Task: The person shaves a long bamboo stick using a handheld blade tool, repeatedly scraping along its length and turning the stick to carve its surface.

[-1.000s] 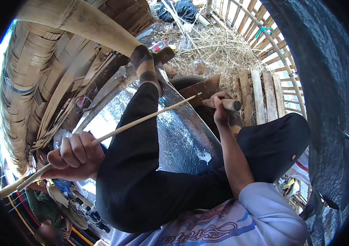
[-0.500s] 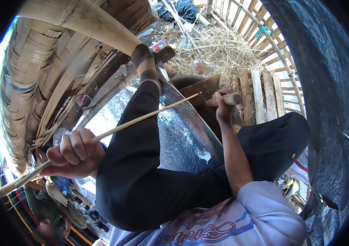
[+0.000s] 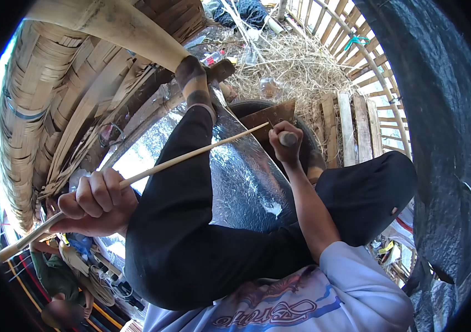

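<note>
My left hand (image 3: 100, 202) is closed around a long, thin bamboo stick (image 3: 185, 159), which runs across my raised knee and up to the right. The stick's pale, narrow far end lies close to my right hand (image 3: 287, 145). That hand is wrapped around the round wooden handle (image 3: 288, 138) of what looks like a knife. Only a thin dark bit of its blade shows, beside the stick's tip; I cannot tell whether the two touch. At lower left, the stick's thicker end passes behind my left hand toward the edge of view.
Beyond my right hand are a brown board (image 3: 268, 113) and a black tyre-like rim (image 3: 314, 141). A dark, shiny sheet (image 3: 246, 188) lies between my legs. A thick bamboo pole (image 3: 130, 30) and woven bamboo (image 3: 36, 94) stand left. Another person (image 3: 61, 276) is at lower left.
My right hand has shifted left and slightly down with its handle, nearer the stick's tip. My left hand and the stick have moved slightly left.
</note>
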`<move>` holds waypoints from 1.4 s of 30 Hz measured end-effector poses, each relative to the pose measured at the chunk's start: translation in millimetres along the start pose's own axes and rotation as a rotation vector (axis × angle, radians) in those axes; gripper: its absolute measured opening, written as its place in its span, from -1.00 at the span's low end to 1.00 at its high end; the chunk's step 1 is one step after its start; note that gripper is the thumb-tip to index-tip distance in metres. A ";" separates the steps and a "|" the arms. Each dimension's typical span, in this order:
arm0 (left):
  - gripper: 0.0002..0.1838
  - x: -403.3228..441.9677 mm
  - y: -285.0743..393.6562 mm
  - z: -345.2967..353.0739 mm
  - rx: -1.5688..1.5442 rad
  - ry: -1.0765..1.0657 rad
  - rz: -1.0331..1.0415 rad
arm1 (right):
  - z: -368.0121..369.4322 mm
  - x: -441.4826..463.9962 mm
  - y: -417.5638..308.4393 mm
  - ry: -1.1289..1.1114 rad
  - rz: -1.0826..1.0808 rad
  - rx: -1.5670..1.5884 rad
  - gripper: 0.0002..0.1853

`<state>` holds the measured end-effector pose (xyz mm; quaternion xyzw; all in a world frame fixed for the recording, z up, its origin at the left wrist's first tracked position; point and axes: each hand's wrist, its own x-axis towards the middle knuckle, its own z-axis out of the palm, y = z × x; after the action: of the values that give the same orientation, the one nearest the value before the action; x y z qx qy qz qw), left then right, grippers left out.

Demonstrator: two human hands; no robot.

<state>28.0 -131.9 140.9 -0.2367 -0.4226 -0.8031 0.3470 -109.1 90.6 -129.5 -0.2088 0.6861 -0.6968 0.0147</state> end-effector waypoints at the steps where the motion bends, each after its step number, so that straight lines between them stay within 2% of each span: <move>1: -0.45 0.6 -1.2 1.8 0.004 0.000 -0.006 | -1.5 2.8 -7.0 0.005 -0.002 0.004 -0.88; 3: -0.45 -0.1 0.2 0.5 0.023 0.011 -0.010 | -8.5 5.2 -16.4 0.198 0.206 0.358 -0.88; 4: -0.45 -0.9 0.3 -0.8 0.021 0.006 -0.008 | -11.8 3.5 -10.6 0.156 0.152 0.333 -0.88; 11: -0.47 0.0 0.9 -1.6 0.033 0.001 -0.001 | -11.8 5.1 -23.2 0.132 0.216 0.436 -0.89; 12: -0.47 -3.5 3.1 -2.2 0.048 0.034 -0.004 | -10.9 0.1 -18.6 0.110 0.120 0.412 -0.90; 13: -0.47 -6.9 5.7 -2.4 0.055 0.045 -0.013 | -10.6 -8.7 -9.7 0.108 0.136 0.414 -0.90; 15: -0.45 -5.8 5.2 -5.0 0.043 0.039 0.015 | -11.5 -6.0 2.3 0.029 0.066 0.058 -0.90; 17: -0.46 -4.8 5.9 -5.7 0.052 0.036 0.003 | -12.1 -1.2 2.6 0.087 0.103 0.082 -0.90; 19: -0.46 -6.1 5.1 -5.7 0.046 0.052 0.022 | -17.1 3.5 -9.5 0.211 0.254 0.441 -0.88; 20: -0.46 -7.2 5.2 -6.2 0.047 0.061 0.029 | -19.5 0.3 -1.0 0.185 0.175 0.405 -0.86; 23: -0.46 -5.9 4.3 -6.6 0.062 0.029 0.013 | -15.0 2.2 -10.4 0.147 0.162 0.406 -0.86; 29: -0.47 -5.9 3.8 -5.2 0.048 0.096 0.025 | -11.1 6.3 -20.4 0.121 0.150 0.472 -0.88; 31: -0.47 -11.2 8.2 -3.7 0.059 0.123 0.011 | -7.6 3.9 -28.9 0.089 0.031 0.140 -0.88; 33: -0.46 -7.3 6.6 -7.2 0.081 0.061 0.021 | -7.6 3.6 -6.3 0.019 0.056 0.117 -0.88; 35: -0.45 -6.0 5.8 -6.8 0.108 0.082 0.020 | -9.3 3.0 -0.8 0.142 0.167 0.187 -0.87; 37: -0.45 -7.8 6.5 -6.3 0.096 0.083 0.019 | -12.0 7.3 -29.2 0.146 0.215 0.433 -0.88; 38: -0.45 -7.7 7.1 -6.9 0.082 0.070 0.012 | -14.0 3.2 -20.1 0.115 0.123 0.352 -0.88; 42: -0.46 -5.7 7.4 -6.4 0.113 0.059 -0.014 | -12.2 3.7 -21.7 0.127 0.181 0.440 -0.88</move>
<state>36.7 -138.3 137.4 -0.1899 -0.4586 -0.7869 0.3666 -110.6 102.3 -107.3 -0.0941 0.5331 -0.8370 0.0792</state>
